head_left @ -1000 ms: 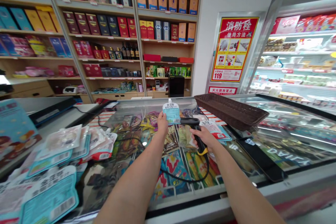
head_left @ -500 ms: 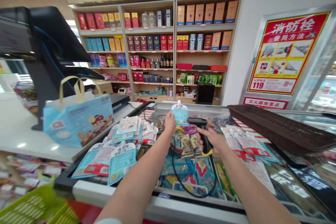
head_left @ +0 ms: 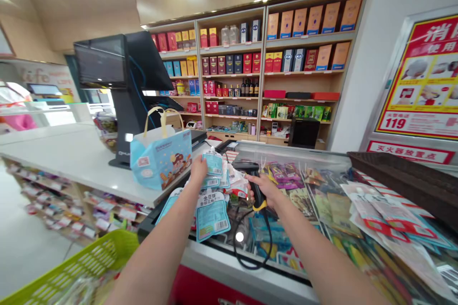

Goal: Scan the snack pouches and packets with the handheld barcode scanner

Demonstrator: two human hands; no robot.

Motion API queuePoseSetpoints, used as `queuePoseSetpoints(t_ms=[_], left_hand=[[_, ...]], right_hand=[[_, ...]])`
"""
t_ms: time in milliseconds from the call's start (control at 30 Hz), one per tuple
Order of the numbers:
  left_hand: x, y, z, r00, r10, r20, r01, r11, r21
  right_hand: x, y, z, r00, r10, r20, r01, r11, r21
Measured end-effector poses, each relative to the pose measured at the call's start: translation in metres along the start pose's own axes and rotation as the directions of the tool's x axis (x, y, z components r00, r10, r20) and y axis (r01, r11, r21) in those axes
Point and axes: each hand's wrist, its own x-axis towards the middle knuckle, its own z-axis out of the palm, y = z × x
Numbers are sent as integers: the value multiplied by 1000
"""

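My left hand [head_left: 199,170] is closed on the edge of a blue-and-white spouted drink pouch [head_left: 213,164], over the left pile of similar pouches. A nearer pouch [head_left: 212,217] lies flat in that pile, its blue label facing up. My right hand [head_left: 265,189] grips a black barcode scanner [head_left: 256,185] with a yellow tip at the handle's base. From the handle, a black cable [head_left: 269,243] loops down over the freezer's glass top. The scanner's head points left, towards the pile. Whether the held pouch rests on the pile, I cannot tell.
More pouches [head_left: 381,209] lie on the freezer's right side, near a dark brown tray [head_left: 404,171]. At left stand a blue paper bag [head_left: 161,159] and a checkout screen [head_left: 102,62] on a white counter [head_left: 46,152]. A green basket [head_left: 96,255] is at lower left.
My left hand has carried the pouch left, from above the freezer's middle to the left pile. My right hand has moved the scanner towards that pile. The view has turned left.
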Motion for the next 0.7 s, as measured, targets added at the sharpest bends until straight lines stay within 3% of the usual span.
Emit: queuePoseSetpoints(t_ms=[100,233,400,533,700], left_hand=[[1,0,-7,999,-47,18,41,967,250],[-7,10,-9,998,-46,51,14,864,503],[-22,36,-1,992,119,47,-122,777,618],[-40,60,34,967,219,133,-255,793,553],[-90,85,116,907,274,320,-393,823,410]], right_hand=[[5,3,7,1000,-12,5,13,1000,-15],[6,6,6,1000,-6,16,6,1000,-13],[0,0,-8,1000,0,-25,0,1000,8],[-14,-11,-31,998,-41,-56,44,998,47],[-43,-26,-83,977,-102,-186,105,994,10]])
